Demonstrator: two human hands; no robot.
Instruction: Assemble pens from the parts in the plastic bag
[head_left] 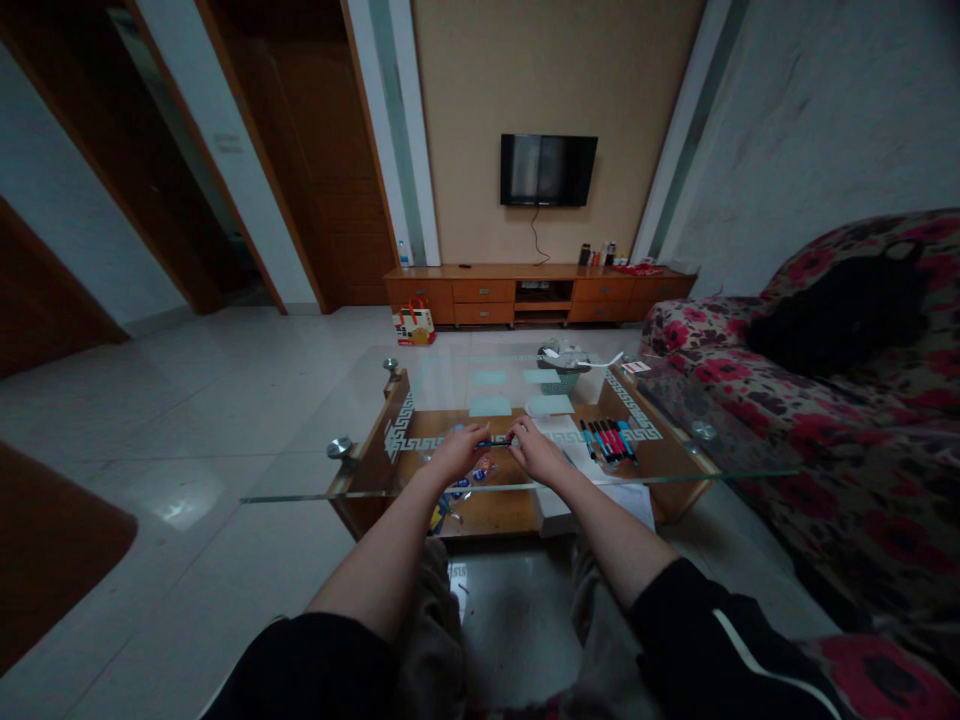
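Sofa with red flower cloth (pixel 705 325) stands at my right side, and a black soft thing (pixel 847 310) lies upon it. Along the far wall is a long wooden TV cabinet (pixel 484 290), with several bottles on its right part. Directly before me is the glass coffee table (pixel 442 378), which has a wooden lower part. Television (pixel 549 170), with dark screen, hangs on the wall above the cabinet. Near the far edge of the table I see a wastebasket (pixel 564 380), and a printed carrier bag (pixel 414 325) stands on the floor by the cabinet. My left hand (pixel 459 450) and my right hand (pixel 536 450) meet above the middle of the near side of the table. Row of coloured markers (pixel 611 440) lies to the right of my right hand. Smallest is the dark marker (pixel 495 444) between my two hands, lying crosswise; the fingers of each hand are closed around one end. The room is dim, so it may be some other kind of pen.
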